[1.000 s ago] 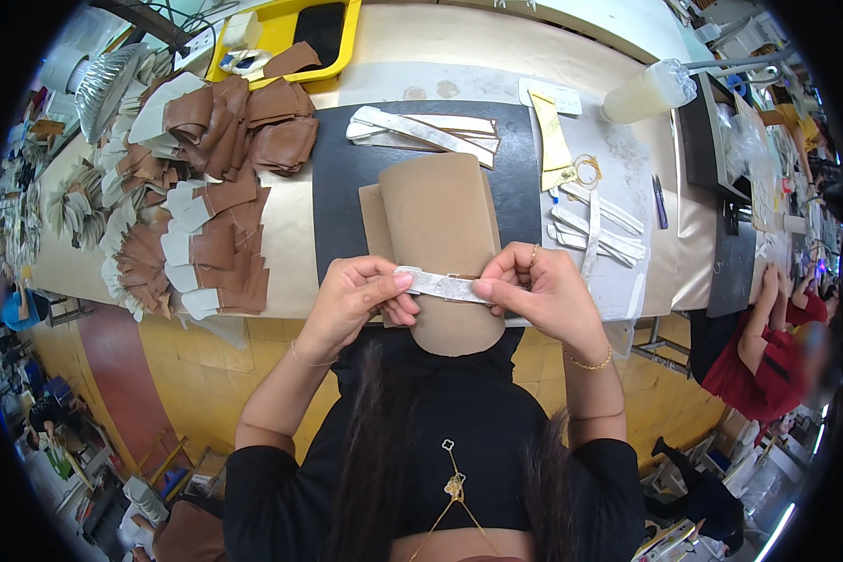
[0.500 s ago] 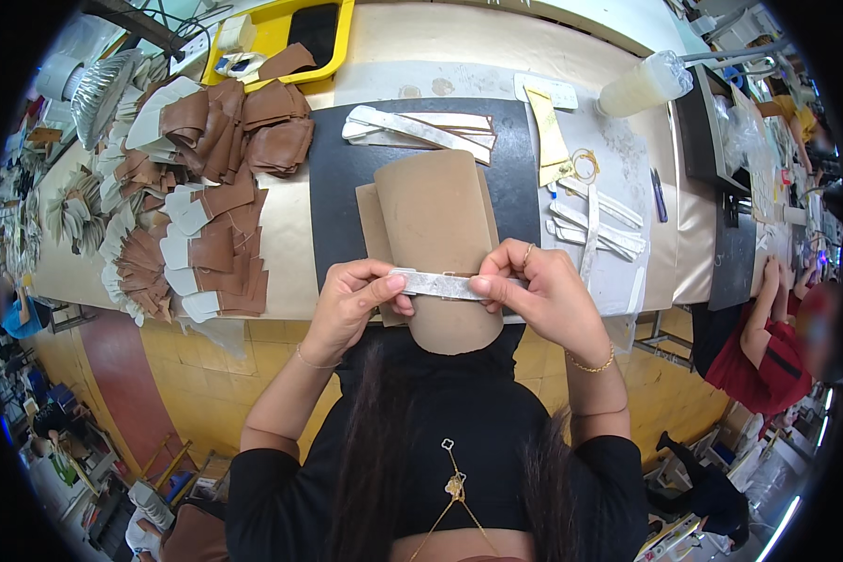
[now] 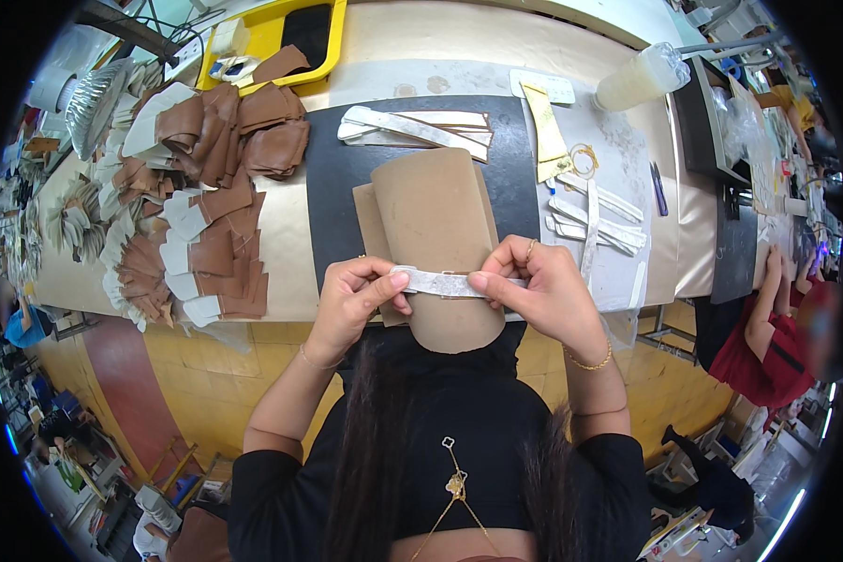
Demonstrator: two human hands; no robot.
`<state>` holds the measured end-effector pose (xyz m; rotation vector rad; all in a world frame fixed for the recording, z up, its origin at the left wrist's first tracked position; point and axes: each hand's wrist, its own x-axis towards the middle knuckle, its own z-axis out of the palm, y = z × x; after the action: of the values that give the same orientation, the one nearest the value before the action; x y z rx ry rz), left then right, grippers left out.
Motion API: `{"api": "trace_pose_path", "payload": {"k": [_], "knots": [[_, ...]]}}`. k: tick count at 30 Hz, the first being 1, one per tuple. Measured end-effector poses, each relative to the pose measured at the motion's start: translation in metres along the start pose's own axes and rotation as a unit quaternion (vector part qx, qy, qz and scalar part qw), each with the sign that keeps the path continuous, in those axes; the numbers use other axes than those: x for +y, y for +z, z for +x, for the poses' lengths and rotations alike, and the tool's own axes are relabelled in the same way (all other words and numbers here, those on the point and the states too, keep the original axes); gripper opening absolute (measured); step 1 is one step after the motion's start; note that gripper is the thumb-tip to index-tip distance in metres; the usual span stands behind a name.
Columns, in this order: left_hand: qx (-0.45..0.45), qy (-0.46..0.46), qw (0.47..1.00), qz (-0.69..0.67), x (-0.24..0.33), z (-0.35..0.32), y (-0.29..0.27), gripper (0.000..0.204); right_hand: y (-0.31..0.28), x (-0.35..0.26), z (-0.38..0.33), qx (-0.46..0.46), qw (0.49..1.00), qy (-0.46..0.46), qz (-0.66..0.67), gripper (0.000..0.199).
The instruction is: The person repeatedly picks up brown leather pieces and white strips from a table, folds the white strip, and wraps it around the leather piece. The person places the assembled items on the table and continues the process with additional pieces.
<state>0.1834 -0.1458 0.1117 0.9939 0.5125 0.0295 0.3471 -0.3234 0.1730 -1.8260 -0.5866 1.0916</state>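
At the near edge of the workbench, a narrow whitish strip of tape-like material is being stretched level across a tan, rounded leather panel lying on a dark rectangular mat. The left hand is pinching the strip's left end between thumb and fingers, and the right hand is gripping the right end the same way. Judging by this, the strip is being lined up for pressing down; the next move seems to call for keeping it taut and straight while lowering it. More pale strips are lying to the right, folded brown and white leather pieces are piling up on the left, and a yellow tray is sitting at the far side. A person in a red top is working at the right.
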Motion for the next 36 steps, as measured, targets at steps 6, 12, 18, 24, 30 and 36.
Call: {"api": "trace_pose_path", "payload": {"k": [6, 12, 18, 24, 30, 36], "knots": [[0.000, -0.002, 1.000, -0.001, 0.000, 0.001, 0.001, 0.015, 0.001, 0.004, 0.000, 0.026, 0.999, -0.016, -0.014, 0.027], [-0.007, 0.009, 1.000, 0.003, 0.001, 0.002, 0.000, 0.015, 0.000, 0.007, 0.000, 0.021, 0.999, -0.017, -0.029, 0.024], [-0.027, 0.030, 0.999, 0.029, 0.002, 0.006, -0.002, 0.016, -0.004, 0.017, -0.001, -0.004, 0.999, -0.022, 0.049, 0.021], [-0.074, 0.033, 0.996, 0.048, 0.005, 0.018, -0.012, 0.017, 0.000, 0.027, -0.010, -0.028, 0.992, -0.007, 0.124, 0.016], [-0.076, 0.050, 0.995, 0.026, 0.003, 0.007, -0.021, 0.018, -0.008, 0.031, -0.018, -0.024, 0.991, 0.010, 0.135, 0.017], [-0.043, 0.033, 0.999, -0.001, -0.009, -0.002, -0.025, 0.015, -0.015, 0.032, -0.020, 0.001, 0.994, 0.017, 0.105, 0.017]]}}
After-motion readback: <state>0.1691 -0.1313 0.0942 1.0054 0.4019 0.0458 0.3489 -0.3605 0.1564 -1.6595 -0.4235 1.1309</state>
